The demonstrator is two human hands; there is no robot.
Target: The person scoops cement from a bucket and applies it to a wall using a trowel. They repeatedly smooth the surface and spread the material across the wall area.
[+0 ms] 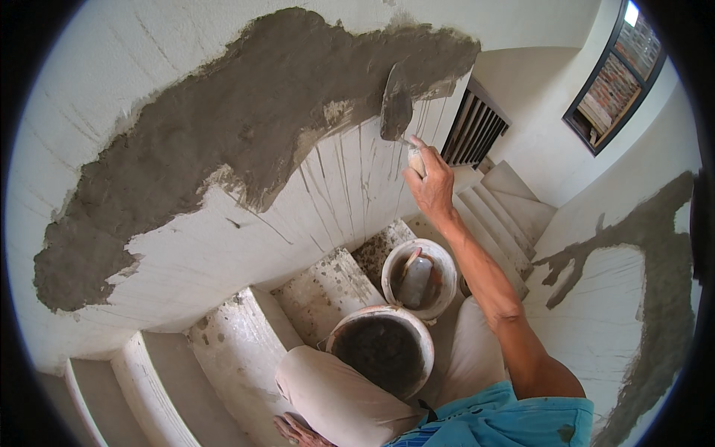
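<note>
My right hand (433,179) is closed round the pale handle of a trowel (397,104). The trowel's mortar-smeared blade lies against the lower right part of a large wet grey mortar patch (246,97) on the white wall. Down at the lower edge, my left hand (302,432) rests on a step beside my knee, fingers spread and nothing in them; part of it is cut off. Between my legs stands a bucket (428,354) of dark grey mortar. Just beyond it, a second bucket (452,287) contains a grey tool (415,283) with a reddish handle, its exact kind unclear.
Mortar-splashed stairs (231,335) run down at the left, with more steps (495,223) at the right. A dark barred railing (477,127) meets the wall's end. Another grey mortar patch (663,231) covers part of the right wall, below a dark-framed window (618,71).
</note>
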